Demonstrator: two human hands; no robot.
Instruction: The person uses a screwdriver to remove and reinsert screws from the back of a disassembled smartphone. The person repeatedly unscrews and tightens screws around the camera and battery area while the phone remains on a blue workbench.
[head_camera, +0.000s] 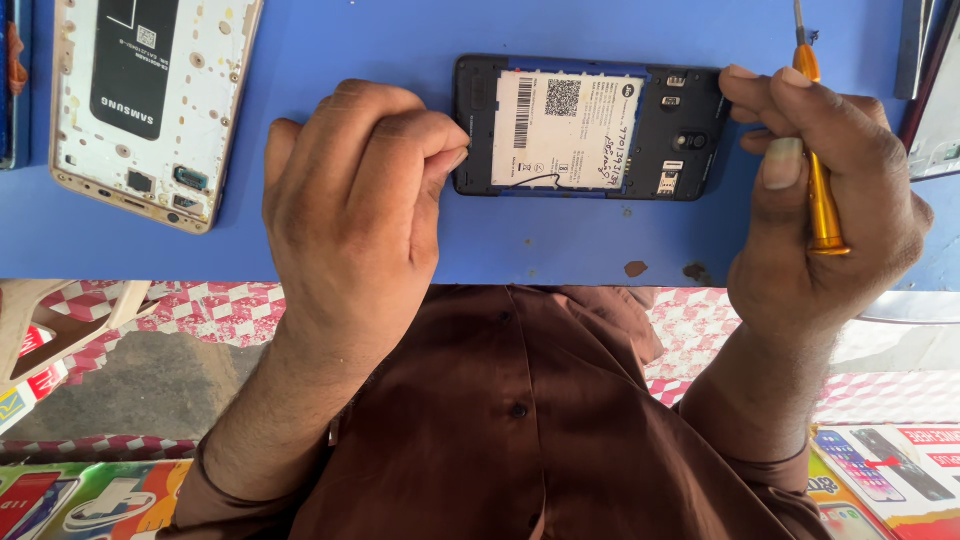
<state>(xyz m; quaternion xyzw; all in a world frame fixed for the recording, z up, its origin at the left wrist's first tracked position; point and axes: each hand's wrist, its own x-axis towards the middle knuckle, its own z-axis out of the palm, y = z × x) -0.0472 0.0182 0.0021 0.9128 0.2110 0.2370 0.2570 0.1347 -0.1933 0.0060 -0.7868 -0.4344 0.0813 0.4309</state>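
Observation:
A dark phone (590, 130) lies on the blue table (530, 245) with its back cover off, showing a white-labelled battery. My left hand (350, 200) is curled with thumb and forefinger pinched together, their tips touching the phone's left edge. I cannot tell whether anything small is between them. My right hand (860, 240) grips an orange-handled screwdriver (822, 205), shaft pointing away from me, while its fingertips rest on the phone's right edge.
An opened white and gold phone frame (150, 100) lies at the far left of the table. Dark flat devices (935, 90) lean at the right edge. Colourful printed boxes (880, 475) sit below the table, beside my brown shirt.

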